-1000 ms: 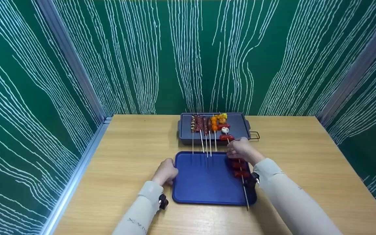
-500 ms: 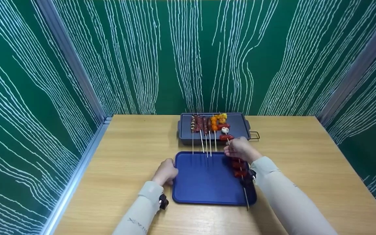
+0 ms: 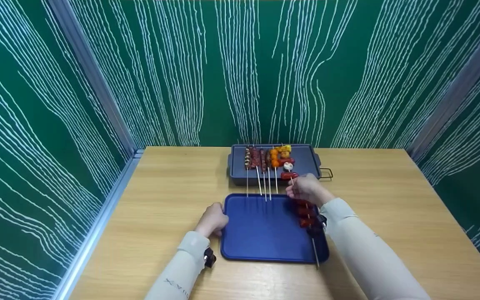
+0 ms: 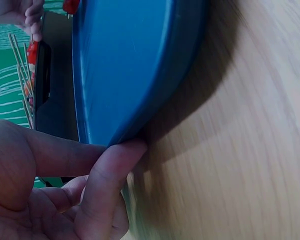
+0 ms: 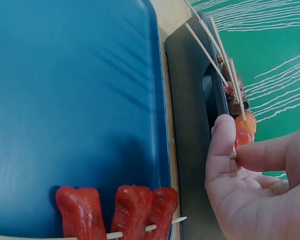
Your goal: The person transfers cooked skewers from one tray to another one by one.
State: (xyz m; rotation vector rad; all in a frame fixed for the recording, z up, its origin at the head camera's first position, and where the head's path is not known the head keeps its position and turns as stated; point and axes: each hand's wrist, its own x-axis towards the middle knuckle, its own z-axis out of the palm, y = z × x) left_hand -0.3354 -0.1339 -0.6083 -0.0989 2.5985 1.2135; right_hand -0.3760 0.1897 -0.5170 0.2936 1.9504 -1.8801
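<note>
At the left edge of the blue tray, my left hand pinches the rim between thumb and finger, which shows closely in the left wrist view. My right hand is over the tray's far right corner. Its thumb and finger pinch the stick end of a mixed skewer, whose red and white pieces lie over the dark grill pan. Under my right wrist, a skewer of red pieces lies along the tray's right side, its bare stick reaching past the near edge.
Several other skewers lie side by side on the grill pan, sticks pointing toward the tray. A wire handle juts from the pan's right side. Green walls with white lines enclose the wooden table.
My right hand and forearm have shifted slightly left, the fingers staying at the mixed skewer's stick. My left hand and the tray hold their place.
</note>
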